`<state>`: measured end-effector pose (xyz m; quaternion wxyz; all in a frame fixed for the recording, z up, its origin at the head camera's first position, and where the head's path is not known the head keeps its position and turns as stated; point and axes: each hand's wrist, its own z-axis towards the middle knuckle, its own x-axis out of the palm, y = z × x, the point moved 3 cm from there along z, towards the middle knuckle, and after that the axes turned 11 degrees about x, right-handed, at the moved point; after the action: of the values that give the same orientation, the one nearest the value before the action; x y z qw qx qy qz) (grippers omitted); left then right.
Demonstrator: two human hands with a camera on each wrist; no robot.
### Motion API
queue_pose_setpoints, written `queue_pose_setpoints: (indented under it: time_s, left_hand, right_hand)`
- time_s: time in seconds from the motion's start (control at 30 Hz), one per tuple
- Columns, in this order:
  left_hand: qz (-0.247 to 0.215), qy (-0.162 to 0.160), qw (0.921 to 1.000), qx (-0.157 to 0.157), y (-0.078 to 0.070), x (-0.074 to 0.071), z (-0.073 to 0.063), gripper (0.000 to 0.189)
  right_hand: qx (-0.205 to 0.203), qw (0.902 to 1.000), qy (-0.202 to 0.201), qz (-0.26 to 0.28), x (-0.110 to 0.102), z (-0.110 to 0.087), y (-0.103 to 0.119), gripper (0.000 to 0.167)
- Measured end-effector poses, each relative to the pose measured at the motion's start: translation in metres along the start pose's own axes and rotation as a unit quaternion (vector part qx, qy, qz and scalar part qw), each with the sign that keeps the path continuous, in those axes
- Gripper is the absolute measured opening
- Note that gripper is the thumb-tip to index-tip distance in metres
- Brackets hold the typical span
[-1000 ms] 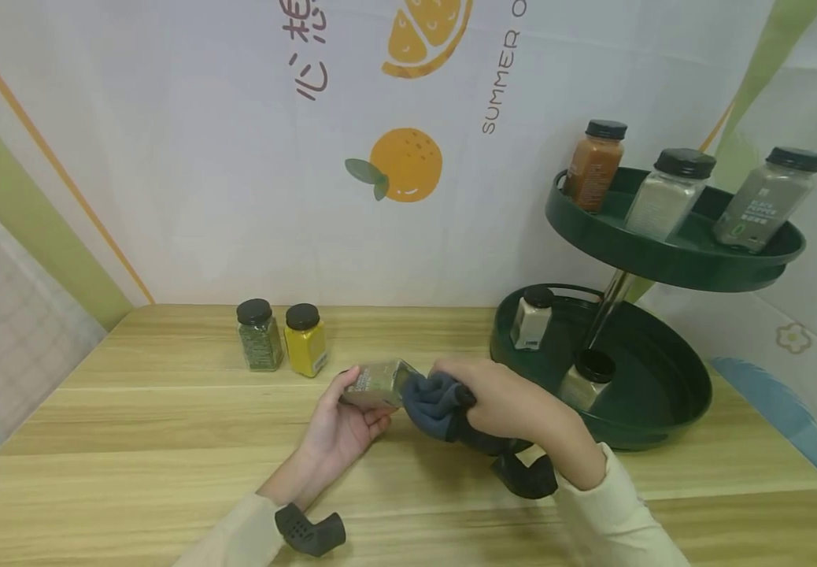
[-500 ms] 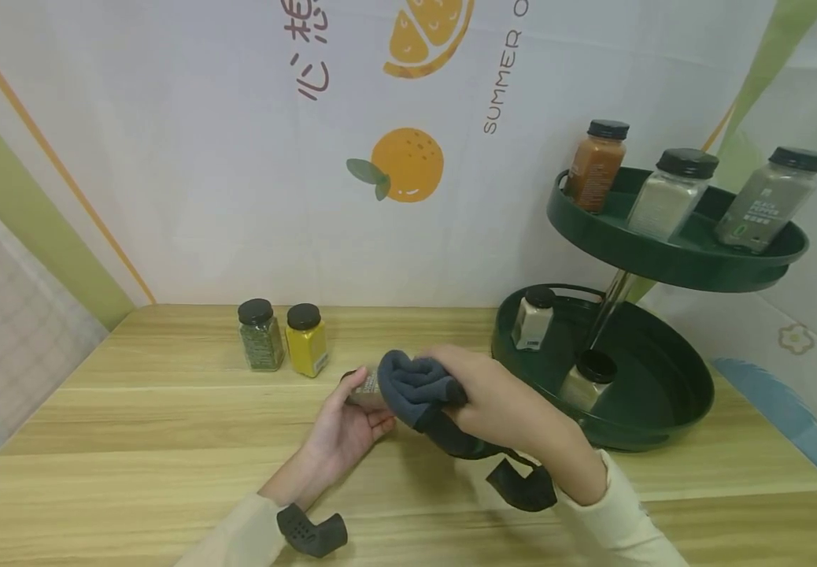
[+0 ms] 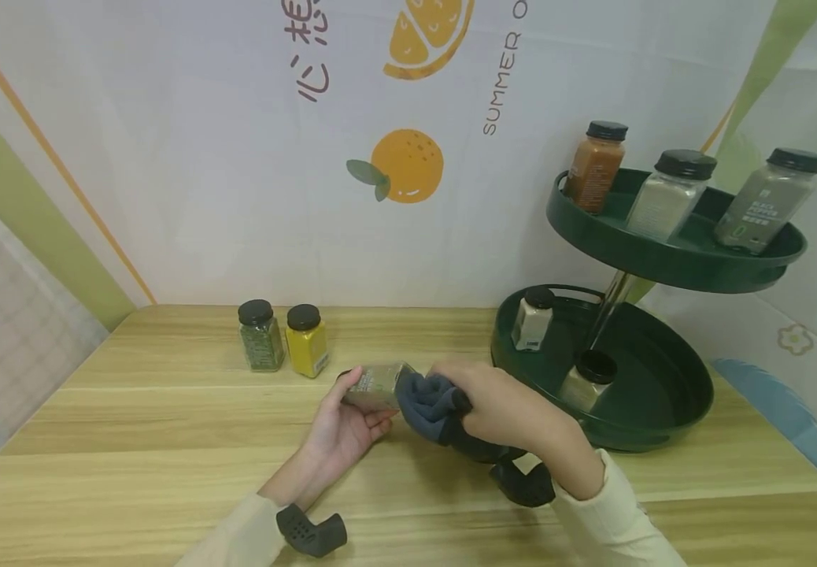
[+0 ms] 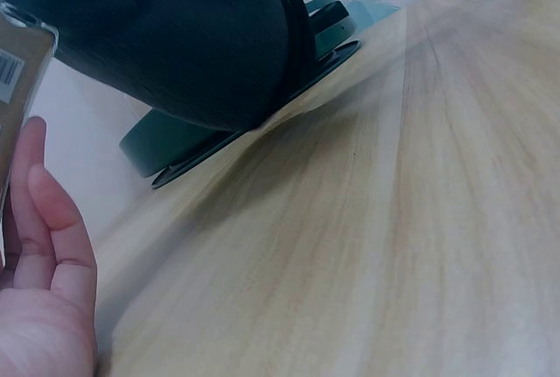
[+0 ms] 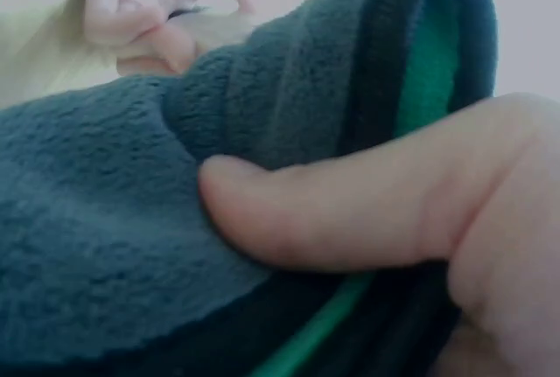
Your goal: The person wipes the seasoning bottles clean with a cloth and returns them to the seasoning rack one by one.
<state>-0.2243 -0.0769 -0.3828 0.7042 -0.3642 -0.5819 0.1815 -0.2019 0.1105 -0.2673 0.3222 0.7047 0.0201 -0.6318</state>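
My left hand [image 3: 341, 429] grips a clear spice jar [image 3: 375, 386] with grey-brown contents, tipped on its side with the black lid toward the left. In the left wrist view, part of the jar [image 4: 19, 80] with a barcode label shows at the left edge, fingers beneath it. My right hand [image 3: 504, 398] holds a bunched dark blue-grey cloth [image 3: 428, 402] against the jar's base end. Close up in the right wrist view, the thumb presses into the folded cloth [image 5: 262, 106], which has a black border and green lining; the other fingers are mostly hidden.
A two-tier dark green rack [image 3: 663, 394] stands at the right. Its upper tray [image 3: 670, 260] bears three spice jars; two smaller jars are in the lower one. A green-herb jar [image 3: 261, 346] and a yellow jar [image 3: 307, 346] stand at the back of the wooden table [image 3: 132, 441].
The right hand moved the cloth left and up over the jar, then back right to its base end. The left hand has kept the jar in nearly the same place.
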Motion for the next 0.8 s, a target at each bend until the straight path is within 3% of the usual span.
queue_pose_setpoints:
  time_s: [0.17,0.3,0.53,0.8]
  left_hand:
    - [-0.014,-0.014,0.9998,0.0,0.0,-0.001,0.0,0.035]
    - [-0.017,-0.013,0.9998,-0.001,0.0,-0.001,0.0,0.036]
    - [0.003,-0.004,0.9999,-0.012,0.001,-0.002,0.001,0.035]
    - [0.0,-0.012,0.9999,-0.001,0.0,-0.002,0.0,0.034]
  right_hand:
    - [0.034,0.9981,0.024,-0.045,-0.002,0.001,-0.008,0.043]
    - [0.036,0.9977,0.006,-0.057,-0.01,-0.001,-0.011,0.041]
    - [-0.01,0.9979,-0.062,0.012,-0.014,-0.004,0.003,0.041]
    - [-0.043,0.9942,-0.098,0.01,0.001,0.001,0.015,0.038]
